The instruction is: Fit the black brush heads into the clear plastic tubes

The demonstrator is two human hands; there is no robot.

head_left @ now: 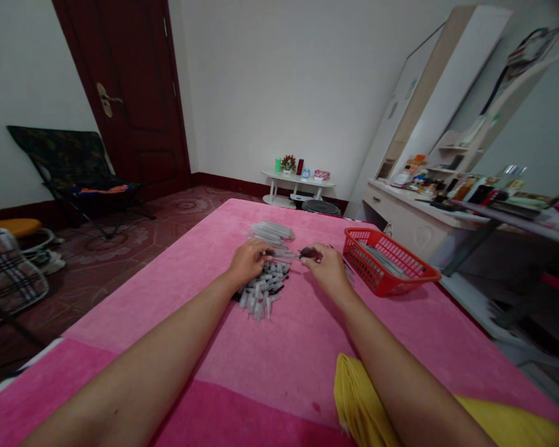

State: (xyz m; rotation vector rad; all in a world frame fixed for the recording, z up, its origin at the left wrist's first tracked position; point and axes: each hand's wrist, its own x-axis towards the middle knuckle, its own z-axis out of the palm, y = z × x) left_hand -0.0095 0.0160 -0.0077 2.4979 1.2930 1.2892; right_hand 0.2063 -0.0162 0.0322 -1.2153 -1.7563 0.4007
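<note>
A heap of small grey and black pen-like parts [264,287] lies on the pink blanket [270,366]. My left hand [249,261] rests on the top of this heap, fingers curled around a thin grey piece. Just to its right, my right hand [325,267] pinches a small dark piece [309,252] at its fingertips. The two hands nearly meet. Behind them sits a row of long grey tubes [271,231]. A red plastic basket [386,259] with several long thin items inside stands right of my right hand.
A yellow cloth [484,416] lies by my right forearm. A dressing table [428,211] with bottles stands to the right. Further back are a small white table [298,181], a dark door [130,87] and a folding chair [74,174] at left.
</note>
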